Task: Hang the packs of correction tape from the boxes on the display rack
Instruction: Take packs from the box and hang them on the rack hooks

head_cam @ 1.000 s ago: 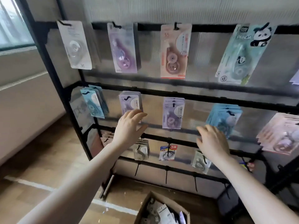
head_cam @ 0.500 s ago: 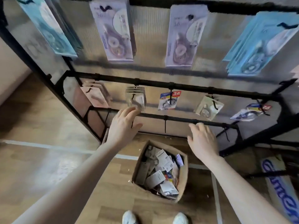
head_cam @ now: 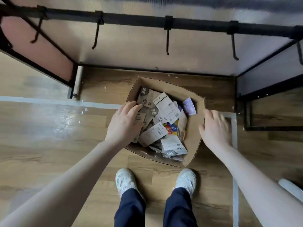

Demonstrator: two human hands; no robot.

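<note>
Packs [head_cam: 161,122] between hands, seemingly under left [head_cam: 124,123].

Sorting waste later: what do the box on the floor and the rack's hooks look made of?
Box: brown corrugated cardboard, matte; the fluted edge shows along its cut rim. Hooks: likely metal wire with a black matte coating, thin and rigid-looking, though plastic can't be ruled out.

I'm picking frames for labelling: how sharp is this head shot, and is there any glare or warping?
Head view: the right hand is motion-smeared, while the left hand and the packs in the box read fairly sharp; window glare washes the floor at left; the wide-angle lens bows the rack bar.
</note>
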